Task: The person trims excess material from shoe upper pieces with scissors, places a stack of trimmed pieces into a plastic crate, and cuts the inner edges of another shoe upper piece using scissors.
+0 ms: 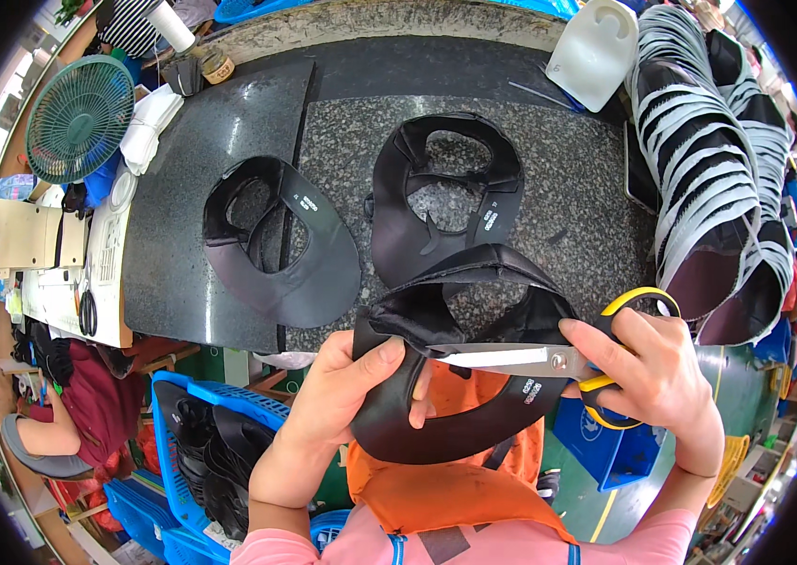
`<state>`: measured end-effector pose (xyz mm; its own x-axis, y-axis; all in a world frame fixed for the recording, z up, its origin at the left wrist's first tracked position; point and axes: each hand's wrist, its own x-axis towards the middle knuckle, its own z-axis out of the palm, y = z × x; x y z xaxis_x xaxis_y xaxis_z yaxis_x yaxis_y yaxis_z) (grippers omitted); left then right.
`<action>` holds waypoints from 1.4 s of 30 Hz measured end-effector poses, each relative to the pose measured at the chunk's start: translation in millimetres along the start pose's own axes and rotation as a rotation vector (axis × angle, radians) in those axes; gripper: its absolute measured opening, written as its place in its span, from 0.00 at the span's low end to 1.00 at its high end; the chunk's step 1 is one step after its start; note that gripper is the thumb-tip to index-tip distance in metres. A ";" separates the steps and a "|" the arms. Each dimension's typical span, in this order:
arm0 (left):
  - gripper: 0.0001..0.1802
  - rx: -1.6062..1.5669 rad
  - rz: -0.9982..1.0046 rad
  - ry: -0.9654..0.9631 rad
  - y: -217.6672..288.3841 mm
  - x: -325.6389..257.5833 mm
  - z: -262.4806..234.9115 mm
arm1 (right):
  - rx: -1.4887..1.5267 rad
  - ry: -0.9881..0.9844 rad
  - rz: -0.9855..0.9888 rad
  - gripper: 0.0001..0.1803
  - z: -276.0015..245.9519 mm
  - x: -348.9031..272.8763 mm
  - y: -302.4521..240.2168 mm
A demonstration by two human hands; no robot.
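We were looking down at a speckled granite counter [568, 202] in a crowded workshop, with blue crates on the floor below.

Nearest, the left hand [346, 386] was clamped on the lower edge of a black shoe upper [445, 377], thumb on top, held in the air over an orange apron [445, 490], just short of the counter edge. The right hand [657, 372] was closed through the yellow handles of a pair of scissors [549, 360], the blades pointing left across the upper toward the left thumb.

Risk as we judged it: the blade tips sat very near the left fingers, so a slip or an over-long snip could have nicked them. The upper was floppy and gripped on one side only, so it could have folded into the blades and been cut in the wrong place.

Farther out, two more black uppers [285, 245] [445, 188] lay flat on the counter. A tall stack of uppers [709, 169] leaned at the right, a white jug [596, 52] stood at the back, a green fan [78, 118] at the left.

Hard to make out: whether the blades were open or shut, since the hand and leather covered the pivot. We couldn't tell what was being trimmed. The small print on the uppers was too small.
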<state>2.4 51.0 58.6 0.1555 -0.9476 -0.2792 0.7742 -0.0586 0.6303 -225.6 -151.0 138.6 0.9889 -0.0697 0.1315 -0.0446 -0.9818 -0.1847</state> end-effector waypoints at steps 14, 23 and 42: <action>0.20 0.007 0.044 0.046 -11.8 -5.0 17.5 | -0.154 0.056 0.068 0.36 11.2 -4.1 -8.6; 0.22 0.067 0.000 -0.195 -20.2 -12.5 13.9 | -0.211 0.233 -0.054 0.32 26.4 -0.2 1.7; 0.22 0.172 -0.118 -0.137 -33.8 0.2 28.1 | 0.636 0.434 0.484 0.29 76.2 -3.4 1.1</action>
<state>-40.9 44.0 57.6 -0.0235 -0.9640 -0.2647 0.6641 -0.2130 0.7166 -218.1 -138.4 63.7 0.7363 -0.6358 0.2317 -0.2264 -0.5541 -0.8011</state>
